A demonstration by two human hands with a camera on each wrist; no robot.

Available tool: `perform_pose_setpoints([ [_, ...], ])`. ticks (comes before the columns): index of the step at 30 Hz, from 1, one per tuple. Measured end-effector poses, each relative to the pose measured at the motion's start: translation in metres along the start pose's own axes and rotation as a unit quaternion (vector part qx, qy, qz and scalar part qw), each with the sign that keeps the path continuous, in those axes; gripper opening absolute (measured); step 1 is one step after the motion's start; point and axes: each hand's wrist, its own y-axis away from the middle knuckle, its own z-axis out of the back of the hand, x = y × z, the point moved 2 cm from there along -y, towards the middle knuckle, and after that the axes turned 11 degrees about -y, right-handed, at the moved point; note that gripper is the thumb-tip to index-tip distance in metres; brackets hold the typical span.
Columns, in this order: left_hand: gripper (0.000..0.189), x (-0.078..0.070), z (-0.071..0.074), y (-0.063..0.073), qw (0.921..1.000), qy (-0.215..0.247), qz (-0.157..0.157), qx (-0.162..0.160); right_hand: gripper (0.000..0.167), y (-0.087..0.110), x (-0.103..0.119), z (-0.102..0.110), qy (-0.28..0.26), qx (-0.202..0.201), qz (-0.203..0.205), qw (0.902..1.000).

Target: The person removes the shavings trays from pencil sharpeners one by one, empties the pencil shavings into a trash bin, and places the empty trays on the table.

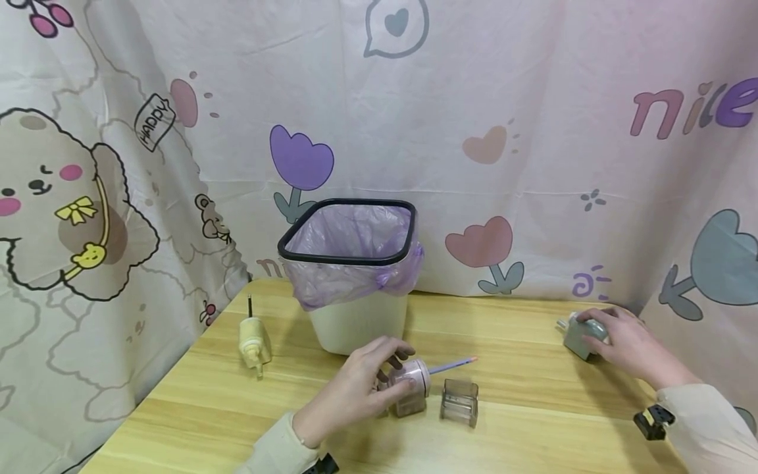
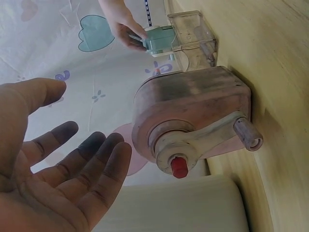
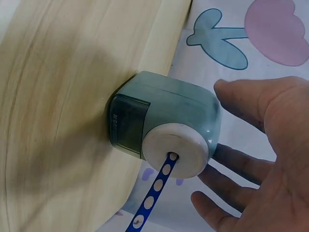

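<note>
Sitting just right of the spread left hand (image 1: 368, 382), the pink sharpener (image 2: 190, 99) looks light, stiff and slick, I'd guess; best held round its middle, clear of the crank (image 2: 217, 131). Farther over, the green sharpener (image 3: 179, 104) sits just left of the loosely spread right hand (image 1: 628, 342). Only the left wrist view shows the red knob (image 2: 179, 167).

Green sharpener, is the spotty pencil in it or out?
Partly in: the right wrist view shows the blue spotty pencil going into the white front of the green sharpener, the rest sticking out.
</note>
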Motion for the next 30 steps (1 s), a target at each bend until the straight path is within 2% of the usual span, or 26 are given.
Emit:
perform_pose_setpoints([
  [8,0.038,-0.0019,-0.0002,0.0004,1.0000,0.008,0.005,0.002,0.034,-0.0026,-0.0050,0.0008,-0.006,0.007,-0.004,0.9999],
  [14,0.038,-0.0018,-0.0003,0.0008,0.9999,0.010,0.008,0.004,0.037,-0.0022,-0.0080,0.0005,-0.015,0.019,-0.019,0.9995],
  [25,0.038,-0.0019,-0.0012,0.0014,0.9999,0.009,-0.002,0.006,0.038,-0.0038,-0.0044,0.0028,-0.012,0.034,-0.017,0.9992],
  [30,0.039,-0.0019,-0.0017,0.0011,0.9999,0.009,0.000,0.007,0.036,-0.0036,-0.0049,0.0025,-0.012,0.028,-0.014,0.9995],
])
